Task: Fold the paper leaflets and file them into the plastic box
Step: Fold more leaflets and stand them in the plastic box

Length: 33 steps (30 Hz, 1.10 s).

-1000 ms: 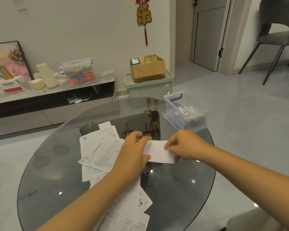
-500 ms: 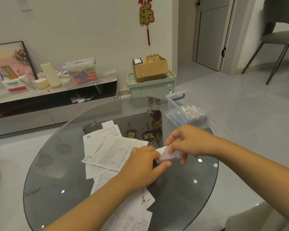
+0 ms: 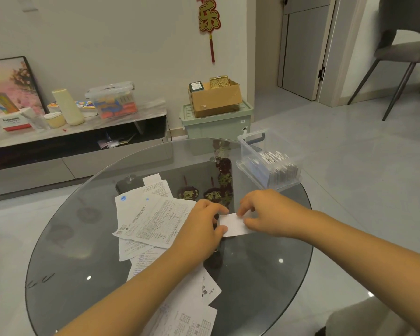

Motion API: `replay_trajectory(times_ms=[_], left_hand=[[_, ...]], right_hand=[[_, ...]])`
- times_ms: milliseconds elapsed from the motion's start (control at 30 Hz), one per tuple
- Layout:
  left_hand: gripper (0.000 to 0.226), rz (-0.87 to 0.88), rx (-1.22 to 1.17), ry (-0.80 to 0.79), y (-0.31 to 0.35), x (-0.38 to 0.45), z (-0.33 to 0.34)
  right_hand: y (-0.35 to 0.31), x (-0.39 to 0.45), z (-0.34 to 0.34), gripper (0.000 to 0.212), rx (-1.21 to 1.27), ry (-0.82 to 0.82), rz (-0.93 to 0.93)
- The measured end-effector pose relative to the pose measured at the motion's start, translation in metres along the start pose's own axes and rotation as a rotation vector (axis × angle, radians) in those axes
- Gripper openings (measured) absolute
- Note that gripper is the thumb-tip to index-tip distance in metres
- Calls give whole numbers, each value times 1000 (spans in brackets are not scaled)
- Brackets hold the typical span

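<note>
While your left hand (image 3: 201,229) and right hand (image 3: 267,214) pinch the folded leaflet (image 3: 233,224) beside the box (image 3: 267,161), your fingers hide its ends.

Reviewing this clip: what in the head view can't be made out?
- Folded leaflet: left end hidden behind left hand; fold count unclear.
- Right hand fingertips on it: pinching or pressing, can't tell.
- Plastic box: number of filed leaflets too small to count.
- Loose leaflets: print too small; the nearest are cut off by the bottom edge.
</note>
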<state>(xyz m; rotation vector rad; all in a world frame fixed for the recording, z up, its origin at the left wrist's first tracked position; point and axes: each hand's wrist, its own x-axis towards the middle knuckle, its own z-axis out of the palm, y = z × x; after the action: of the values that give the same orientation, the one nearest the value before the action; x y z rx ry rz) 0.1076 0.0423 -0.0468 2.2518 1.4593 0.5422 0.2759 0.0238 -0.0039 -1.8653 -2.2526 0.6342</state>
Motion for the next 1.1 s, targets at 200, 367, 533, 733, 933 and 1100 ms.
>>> replay_trajectory(times_ms=[200, 367, 533, 733, 933, 1100], left_hand=[[22, 115, 124, -62, 0, 1, -1], [25, 128, 63, -155, 4, -1, -9], [32, 169, 77, -226, 2, -4, -8], [26, 246, 104, -138, 1, -3, -6], [24, 307, 173, -141, 6, 0, -7], [24, 282, 165, -138, 6, 2, -9]], right_hand=[[4, 3, 5, 33, -172, -64, -29], [4, 3, 6, 37, -297, -72, -93], [6, 3, 9, 48, -316, -137, -134], [5, 2, 7, 37, -285, -38, -125], [1, -2, 10, 21, -345, 54, -169], [10, -2, 5, 19, -198, 26, -143]])
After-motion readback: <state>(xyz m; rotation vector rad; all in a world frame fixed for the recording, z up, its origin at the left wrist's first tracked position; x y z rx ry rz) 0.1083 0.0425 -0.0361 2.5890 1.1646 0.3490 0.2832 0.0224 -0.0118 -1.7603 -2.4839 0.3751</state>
